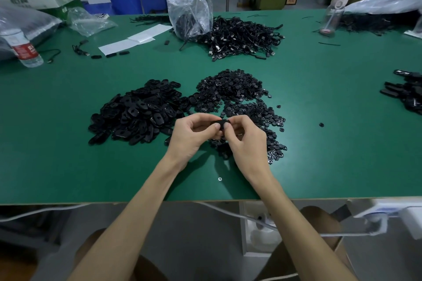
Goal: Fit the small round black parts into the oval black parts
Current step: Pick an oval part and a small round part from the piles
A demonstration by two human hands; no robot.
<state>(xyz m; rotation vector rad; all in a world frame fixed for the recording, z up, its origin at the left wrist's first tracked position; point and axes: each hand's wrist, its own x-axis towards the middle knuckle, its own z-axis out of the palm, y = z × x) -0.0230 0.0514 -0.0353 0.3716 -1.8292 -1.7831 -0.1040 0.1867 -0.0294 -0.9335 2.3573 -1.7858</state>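
A heap of oval black parts (137, 113) lies on the green table (68, 166) left of centre. A heap of small round black parts (235, 91) spreads to its right and down past my hands. My left hand (191, 137) and my right hand (244, 141) meet just above the table in front of both heaps. Together they pinch one oval black part (221, 124) between thumbs and fingertips. Whether a round part sits in it is hidden by my fingers.
A tangle of black cables (242, 37) and a plastic bag (189, 13) lie further back. A water bottle (22, 48) stands at far left, another bottle (334, 12) at back right. More black parts (406, 91) lie at the right edge. One round part (321, 124) lies alone.
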